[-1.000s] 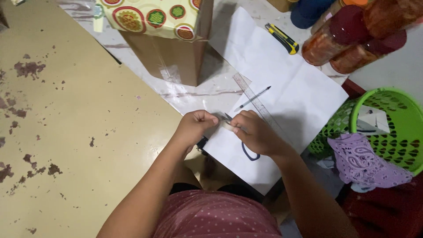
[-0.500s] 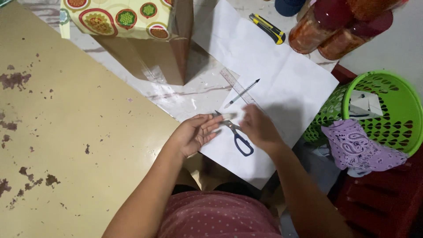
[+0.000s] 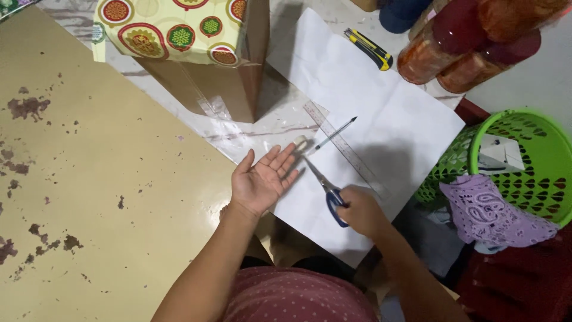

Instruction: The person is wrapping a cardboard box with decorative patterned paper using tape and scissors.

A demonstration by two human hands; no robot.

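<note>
A: What is each grip doing in the head view?
B: The right hand (image 3: 360, 210) is closing around the blue scissors (image 3: 325, 186) lying on the white paper (image 3: 381, 119); the left hand (image 3: 262, 179) is lying spread, a tape piece (image 3: 301, 142) sticking at its fingertip.
A: Any cut showing?
B: None is showing in the paper yet.

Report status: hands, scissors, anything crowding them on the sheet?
Left hand open, palm up, small tape piece at fingertips. Right hand gripping blue-handled scissors, blades lying on white paper. Pen and clear ruler lie just beyond blades.
</note>
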